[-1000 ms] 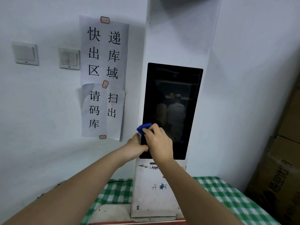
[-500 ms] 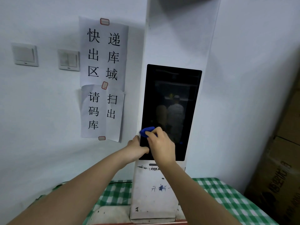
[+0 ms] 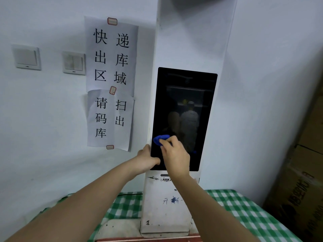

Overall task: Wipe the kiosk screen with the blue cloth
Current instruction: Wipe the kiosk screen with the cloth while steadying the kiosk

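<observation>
A tall white kiosk [image 3: 190, 41] stands against the wall with a dark, switched-off screen [image 3: 185, 102] set in its front. My right hand [image 3: 175, 157] grips a bunched blue cloth [image 3: 160, 139] and presses it on the lower left part of the screen. My left hand [image 3: 146, 158] holds the kiosk's left edge beside the screen's bottom corner, thumb on the front. The fingers of that hand are hidden behind the kiosk's side.
Two paper notices [image 3: 111, 81] with Chinese writing hang on the wall left of the kiosk, beyond them two light switches [image 3: 73, 62]. The kiosk stands on a table with a green checked cloth [image 3: 244, 212]. Cardboard boxes [image 3: 300, 180] are stacked at the right.
My right hand with the blue cloth has moved slightly right across the screen's lower left part. My left hand stays at the kiosk's edge.
</observation>
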`<state>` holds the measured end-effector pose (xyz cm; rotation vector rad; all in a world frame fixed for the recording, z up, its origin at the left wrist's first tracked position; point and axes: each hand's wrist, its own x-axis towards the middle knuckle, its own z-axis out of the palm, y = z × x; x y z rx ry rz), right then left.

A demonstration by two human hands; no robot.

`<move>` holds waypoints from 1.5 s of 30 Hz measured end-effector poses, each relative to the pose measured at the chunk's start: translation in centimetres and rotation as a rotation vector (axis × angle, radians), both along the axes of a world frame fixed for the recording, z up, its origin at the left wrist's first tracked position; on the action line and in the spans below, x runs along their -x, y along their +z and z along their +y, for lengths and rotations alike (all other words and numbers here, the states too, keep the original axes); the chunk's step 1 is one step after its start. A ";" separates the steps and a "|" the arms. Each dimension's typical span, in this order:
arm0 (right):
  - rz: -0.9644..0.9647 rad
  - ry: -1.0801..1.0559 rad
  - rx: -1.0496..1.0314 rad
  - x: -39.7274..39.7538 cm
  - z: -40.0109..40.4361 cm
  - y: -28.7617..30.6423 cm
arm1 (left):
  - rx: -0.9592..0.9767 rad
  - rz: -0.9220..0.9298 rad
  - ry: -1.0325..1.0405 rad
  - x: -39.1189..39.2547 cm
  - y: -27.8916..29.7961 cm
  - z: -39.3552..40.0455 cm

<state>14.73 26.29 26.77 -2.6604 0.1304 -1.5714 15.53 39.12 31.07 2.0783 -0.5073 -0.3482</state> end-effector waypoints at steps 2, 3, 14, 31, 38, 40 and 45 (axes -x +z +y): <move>0.089 0.006 0.105 0.1 -0.2 -0.4 | 0.002 0.001 -0.011 0.0 -0.1 0.0; 0.099 0.017 0.123 0.3 -0.4 -0.3 | 0.005 0.004 -0.013 0.1 -0.1 0.0; -0.072 -0.014 -0.119 0.1 0.0 -0.1 | 0.031 0.056 -0.017 -0.2 -0.8 0.0; 0.110 0.018 0.187 0.1 0.3 -1.7 | -0.017 0.033 -0.078 -0.2 -0.7 0.7; -0.110 -0.040 -0.124 1.1 -2.1 0.2 | -0.031 0.050 -0.035 -0.4 -1.0 0.1; -0.083 -0.039 -0.101 1.0 -1.9 -0.6 | -0.046 0.050 -0.013 -0.3 -1.1 -0.4; 0.138 0.012 0.353 1.7 -3.1 -1.0 | -0.083 0.032 0.026 0.1 -1.3 -1.2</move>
